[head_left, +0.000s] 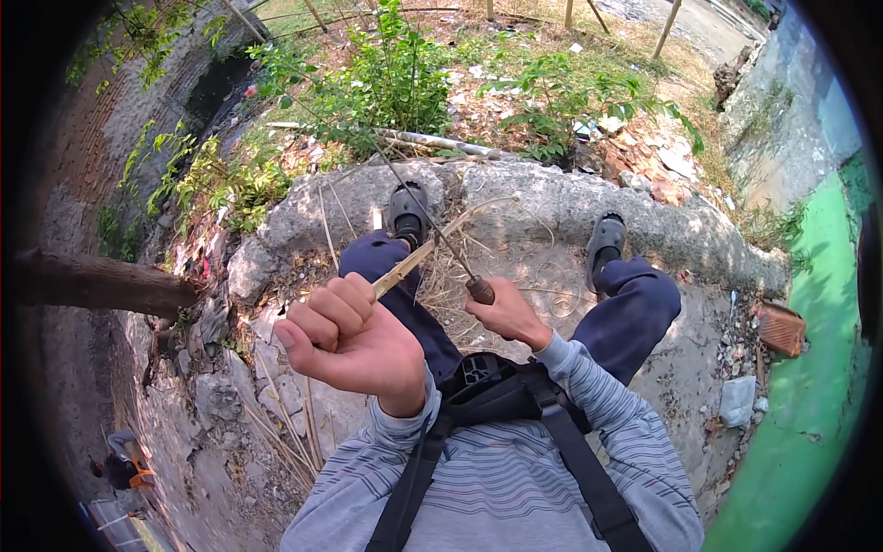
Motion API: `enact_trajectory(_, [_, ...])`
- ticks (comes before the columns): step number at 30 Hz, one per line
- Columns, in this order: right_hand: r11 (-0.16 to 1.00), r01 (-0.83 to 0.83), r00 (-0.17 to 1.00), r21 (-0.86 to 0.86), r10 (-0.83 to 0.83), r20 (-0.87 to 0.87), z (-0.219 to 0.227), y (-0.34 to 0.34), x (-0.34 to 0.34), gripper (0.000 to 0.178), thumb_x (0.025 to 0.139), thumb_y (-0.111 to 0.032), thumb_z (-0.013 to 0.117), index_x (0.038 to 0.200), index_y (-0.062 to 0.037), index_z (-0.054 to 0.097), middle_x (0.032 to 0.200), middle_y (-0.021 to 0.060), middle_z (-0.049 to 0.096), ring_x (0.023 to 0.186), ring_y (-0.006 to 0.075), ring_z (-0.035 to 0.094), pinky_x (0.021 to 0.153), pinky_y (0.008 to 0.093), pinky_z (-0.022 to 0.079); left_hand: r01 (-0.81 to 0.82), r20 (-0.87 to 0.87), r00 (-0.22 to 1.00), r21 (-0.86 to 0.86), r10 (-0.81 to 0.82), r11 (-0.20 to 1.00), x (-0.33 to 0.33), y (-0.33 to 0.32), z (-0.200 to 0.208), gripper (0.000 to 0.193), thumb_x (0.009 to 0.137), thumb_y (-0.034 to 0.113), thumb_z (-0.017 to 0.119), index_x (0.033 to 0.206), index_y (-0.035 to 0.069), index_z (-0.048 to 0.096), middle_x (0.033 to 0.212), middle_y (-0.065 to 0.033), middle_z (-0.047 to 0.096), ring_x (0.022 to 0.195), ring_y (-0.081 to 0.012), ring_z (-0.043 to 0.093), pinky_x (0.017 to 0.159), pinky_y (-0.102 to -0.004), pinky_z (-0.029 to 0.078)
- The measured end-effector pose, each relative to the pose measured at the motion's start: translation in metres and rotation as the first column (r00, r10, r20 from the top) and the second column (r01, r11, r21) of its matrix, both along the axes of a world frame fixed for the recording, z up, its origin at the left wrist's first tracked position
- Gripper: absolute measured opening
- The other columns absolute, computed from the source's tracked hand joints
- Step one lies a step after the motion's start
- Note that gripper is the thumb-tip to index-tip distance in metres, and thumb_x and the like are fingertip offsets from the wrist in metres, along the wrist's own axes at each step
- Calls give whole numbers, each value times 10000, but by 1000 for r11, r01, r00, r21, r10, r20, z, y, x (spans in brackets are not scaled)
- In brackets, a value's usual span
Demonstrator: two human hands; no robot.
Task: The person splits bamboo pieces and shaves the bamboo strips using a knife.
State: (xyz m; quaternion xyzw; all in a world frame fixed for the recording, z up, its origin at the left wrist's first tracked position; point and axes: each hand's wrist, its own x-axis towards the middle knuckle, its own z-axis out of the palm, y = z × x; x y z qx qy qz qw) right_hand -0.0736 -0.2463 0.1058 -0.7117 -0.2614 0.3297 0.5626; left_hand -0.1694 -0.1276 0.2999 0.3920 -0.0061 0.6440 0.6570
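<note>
My left hand (345, 336) is curled into a tight fist around a pale strip of split bamboo (405, 267), gripping its near end so the strip slants up and away toward my right. My right hand (509, 316) is closed on the brown wooden handle (479, 290) of a knife; its thin dark blade (418, 212) runs up and to the left from the handle, crossing the strip just past my left knuckles — blade and strip appear to touch there, though I cannot tell how deep the edge sits.

I am sitting on a rough concrete slab (533, 198), its far edge rounded and cracked, with both legs in dark blue trousers stretched toward that edge. My left shoe (407, 213) and right shoe (605, 241), both dark grey, rest near the slab's far rim. Dry shavings and thin slivers (451, 262) lie scattered on the concrete between my legs, and more long pale strips (285, 432) lie along the slab's left edge beside my left elbow.

Beyond the far edge grow green shrubs (395, 83) among leaf litter and rubble. A dark log (101, 283) pokes in from the left, a reddish brick (780, 327) sits at the slab's right edge, and a bright green painted surface (809, 405) runs down the right side. I wear a grey striped long-sleeved shirt with black harness straps (561, 442) over it.
</note>
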Motion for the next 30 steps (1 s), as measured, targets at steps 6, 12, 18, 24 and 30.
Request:
enact_trajectory(6, [969,-221,966,110,202,160,50,0,-7,260,842,-185,744,811,26,595,636,85,514,605,152,466,584,377,410,45,16,999,18,-45,999,-2,3,5,483,1127,294,402,690,178,234,589,54,173,564,-93,110,549,-322,149])
enact_trajectory(12, [993,-114,993,-39,114,11,-27,8,28,253,835,-183,716,798,36,596,635,83,541,623,156,487,591,390,421,196,43,980,-27,-195,980,-2,10,1,481,1128,291,394,688,180,234,580,57,164,554,-91,108,545,-319,150])
enact_trajectory(18, [997,-62,977,-38,69,202,-36,12,25,293,811,-213,711,774,31,552,656,148,553,606,226,513,599,429,425,-10,-25,1000,-16,9,1000,0,6,-8,514,1129,325,374,656,182,231,535,58,160,505,-84,87,513,-308,137])
enact_trajectory(24, [988,-130,980,83,115,164,-14,14,12,256,806,-166,718,757,29,559,607,125,485,584,196,432,574,406,384,143,24,989,23,-144,989,-8,13,-3,504,1125,317,390,665,187,230,549,61,164,524,-84,98,521,-311,129])
enact_trajectory(30, [962,121,992,-244,-125,-2,-106,4,53,255,821,-191,723,758,16,589,606,77,552,572,176,542,566,399,455,307,164,935,77,-316,949,-50,10,29,525,1156,372,295,665,185,278,494,60,213,475,-73,92,483,-288,146])
